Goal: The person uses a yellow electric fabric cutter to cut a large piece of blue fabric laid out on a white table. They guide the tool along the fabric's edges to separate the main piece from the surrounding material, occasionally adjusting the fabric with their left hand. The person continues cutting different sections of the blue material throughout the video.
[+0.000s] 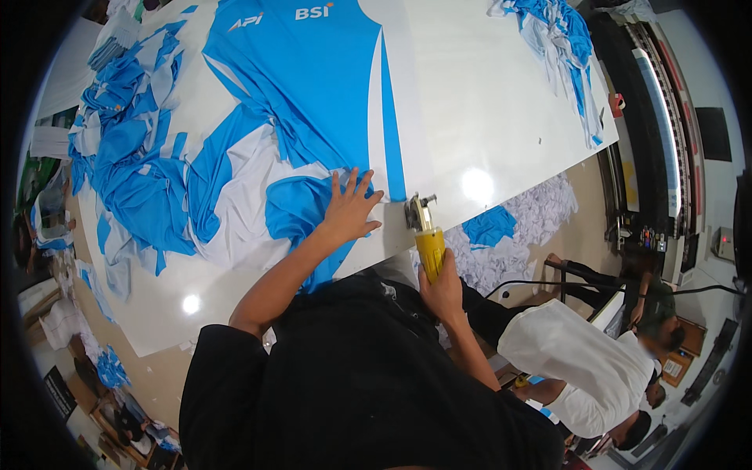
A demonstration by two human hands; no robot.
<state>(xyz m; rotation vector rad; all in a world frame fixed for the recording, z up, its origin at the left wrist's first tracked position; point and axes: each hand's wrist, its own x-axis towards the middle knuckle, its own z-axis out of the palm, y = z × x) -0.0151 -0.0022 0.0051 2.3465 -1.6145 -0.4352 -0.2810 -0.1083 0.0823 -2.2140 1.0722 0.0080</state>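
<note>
A blue and white printed fabric panel point(317, 86) lies across the white table, its far part flat and its near left part bunched. My left hand point(350, 210) rests with fingers spread on the fabric near the panel's lower edge. In my right hand point(444, 291) is a yellow handheld electric fabric cutter point(430, 249), gripped by its body. The cutter's metal head point(419, 211) sits at the lower end of the panel's blue side stripe point(393, 157), near the table's front edge. Whether the blade touches the cloth I cannot tell.
Crumpled blue and white fabric point(129, 157) heaps on the left of the table point(486, 102); another bunch point(552, 39) hangs at the far right. White scraps point(540, 211) pile on the floor beside the table. A person in a white shirt point(576, 360) is close on my right, beside a black cable point(595, 283).
</note>
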